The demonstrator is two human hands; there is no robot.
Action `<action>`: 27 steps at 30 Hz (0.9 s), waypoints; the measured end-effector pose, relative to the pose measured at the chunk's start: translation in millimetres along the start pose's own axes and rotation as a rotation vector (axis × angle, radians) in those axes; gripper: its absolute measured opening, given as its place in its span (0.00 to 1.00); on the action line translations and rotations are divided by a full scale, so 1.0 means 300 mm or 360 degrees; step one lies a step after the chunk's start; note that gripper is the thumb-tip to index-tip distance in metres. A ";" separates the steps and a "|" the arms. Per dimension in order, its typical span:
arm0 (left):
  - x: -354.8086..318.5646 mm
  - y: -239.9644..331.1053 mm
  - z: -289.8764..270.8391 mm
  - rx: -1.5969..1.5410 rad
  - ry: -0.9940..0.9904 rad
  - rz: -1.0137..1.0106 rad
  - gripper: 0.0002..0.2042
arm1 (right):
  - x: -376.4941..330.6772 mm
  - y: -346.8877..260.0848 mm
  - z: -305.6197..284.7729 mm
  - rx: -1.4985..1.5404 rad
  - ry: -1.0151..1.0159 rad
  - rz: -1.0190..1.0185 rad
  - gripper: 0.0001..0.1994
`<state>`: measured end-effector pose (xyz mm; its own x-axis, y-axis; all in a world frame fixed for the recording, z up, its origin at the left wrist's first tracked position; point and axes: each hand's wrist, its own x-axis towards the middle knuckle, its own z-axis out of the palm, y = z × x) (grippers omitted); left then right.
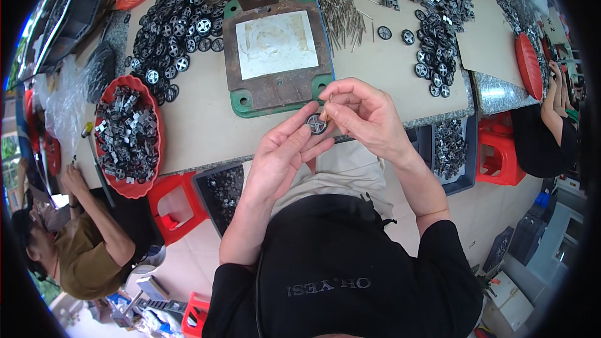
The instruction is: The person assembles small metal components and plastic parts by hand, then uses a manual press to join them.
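Note:
My left hand (283, 150) holds a small black toy wheel (317, 124) with a silver cross hub between thumb and fingertips. My right hand (363, 112) pinches a thin metal pin (326, 107) right at the wheel's hub. Both hands hover above the near edge of the table, just in front of a green and rusty metal press base (277, 91) with a white pad. A pile of similar black wheels (178, 25) lies at the far left, and a heap of metal pins (343, 14) lies to the right of the press.
A red tray (156, 125) of grey plastic parts sits at the left. More wheels and parts (438, 31) lie at the far right by a cardboard sheet (491, 40). Dark bins (454, 150) and red stools (498, 156) stand below the table. Other people sit at left and right.

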<state>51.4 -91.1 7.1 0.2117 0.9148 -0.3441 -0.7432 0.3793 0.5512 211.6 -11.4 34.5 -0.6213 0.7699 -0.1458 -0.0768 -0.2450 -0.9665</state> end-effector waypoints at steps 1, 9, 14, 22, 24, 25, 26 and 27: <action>-0.002 0.000 0.003 -0.0002 -0.0014 -0.0008 0.20 | -0.002 0.010 0.001 0.0046 0.0005 -0.0028 0.07; -0.011 -0.006 0.007 0.0011 -0.0056 0.0023 0.20 | -0.003 0.064 0.010 -0.0037 0.0072 -0.0172 0.06; -0.014 -0.013 -0.004 0.0053 -0.0075 0.0024 0.21 | -0.024 0.077 0.028 -0.0159 0.0196 -0.0302 0.07; -0.010 -0.031 -0.010 0.0015 0.0040 0.0088 0.19 | -0.043 0.087 0.026 -0.0549 0.0290 -0.0691 0.06; -0.009 -0.036 -0.007 -0.0023 0.0041 0.0124 0.19 | -0.047 0.096 0.030 -0.0687 0.0322 -0.0860 0.06; -0.007 -0.039 -0.005 -0.0063 0.0042 0.0158 0.19 | -0.049 0.110 0.037 -0.0687 0.0324 -0.0863 0.06; -0.006 -0.048 -0.005 -0.0063 0.0040 0.0159 0.19 | -0.054 0.124 0.047 -0.0484 0.0395 -0.0756 0.06; -0.003 -0.060 -0.004 0.0042 0.0097 0.0270 0.19 | -0.058 0.131 0.057 -0.0281 0.0464 -0.0647 0.06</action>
<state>63.8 -99.0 -3.3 0.0454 0.9561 -0.2897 -0.7477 0.2248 0.6248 206.2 -44.5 2.5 -0.3240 0.9202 0.2197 -0.1180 0.1911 -0.9745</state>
